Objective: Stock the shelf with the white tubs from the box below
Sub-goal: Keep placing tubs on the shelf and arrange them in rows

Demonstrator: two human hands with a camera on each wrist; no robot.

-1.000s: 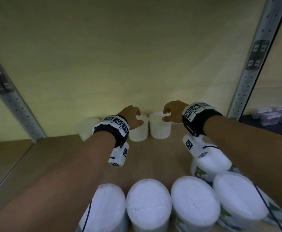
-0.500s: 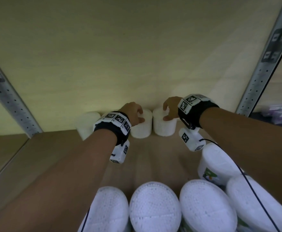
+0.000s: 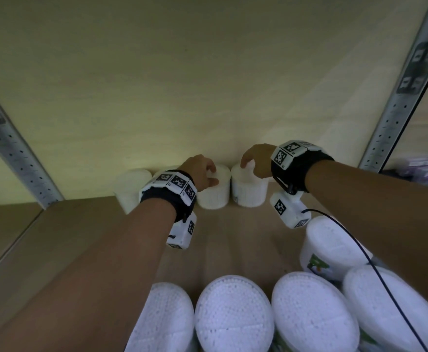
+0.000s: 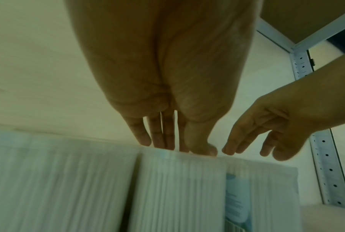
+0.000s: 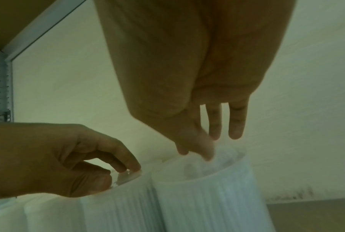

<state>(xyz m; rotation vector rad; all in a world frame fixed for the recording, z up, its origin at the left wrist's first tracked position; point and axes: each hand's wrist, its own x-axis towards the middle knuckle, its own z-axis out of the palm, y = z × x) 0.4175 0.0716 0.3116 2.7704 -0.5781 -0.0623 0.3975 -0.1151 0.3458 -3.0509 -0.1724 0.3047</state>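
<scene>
Two small ribbed white tubs stand side by side against the back wall of the shelf. My left hand [image 3: 209,177] holds the left tub [image 3: 214,195] by its top rim, fingers curled over the lid and thumb on the side, as the right wrist view shows for the left hand [image 5: 117,174]. My right hand [image 3: 248,165] hovers over the right tub [image 3: 249,193]; its fingers [image 5: 235,124] hang loose and straight, a few tips brushing the lid. A third white tub [image 3: 131,186] stands further left, partly behind my left wrist.
Several larger white tubs [image 3: 233,316] crowd the front of the wooden shelf board [image 3: 233,237], one with a green label [image 3: 332,247] at the right. Perforated metal uprights [image 3: 17,153] [image 3: 398,97] frame the bay. Purple packs [image 3: 426,168] lie beyond the right upright.
Both hands have carried their tubs deeper, up to the back wall. The right hand's fingers have loosened from its tub's lid.
</scene>
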